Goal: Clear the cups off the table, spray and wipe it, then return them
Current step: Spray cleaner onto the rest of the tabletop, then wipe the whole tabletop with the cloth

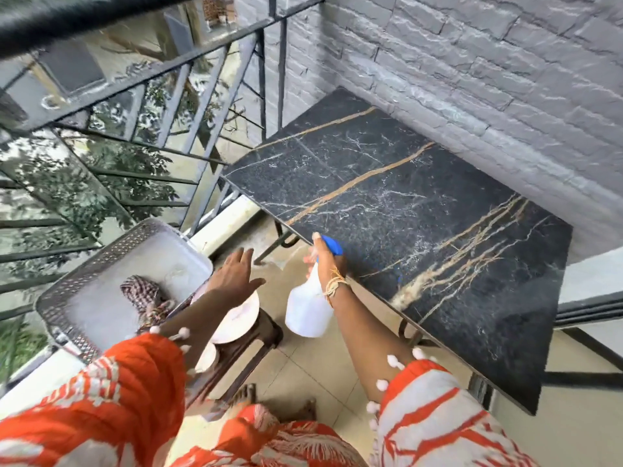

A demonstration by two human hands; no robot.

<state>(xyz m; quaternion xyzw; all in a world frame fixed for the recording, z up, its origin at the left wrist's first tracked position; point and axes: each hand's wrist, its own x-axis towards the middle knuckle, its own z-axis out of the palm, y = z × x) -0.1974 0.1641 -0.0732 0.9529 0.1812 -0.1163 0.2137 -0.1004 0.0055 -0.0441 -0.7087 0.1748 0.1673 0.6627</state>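
Note:
The black marble table with gold veins stands against the grey stone wall, its top bare. My right hand grips a white spray bottle with a blue trigger head, held just off the table's near left edge. My left hand hovers open, fingers spread, over a white cup or saucer on a small dark stool. A checked cloth lies in a metal tray to the left.
A dark metal balcony railing runs along the left, with trees beyond. The tray sits on the ledge next to the railing. Beige floor tiles lie between stool and table. My orange-and-white sleeves fill the bottom.

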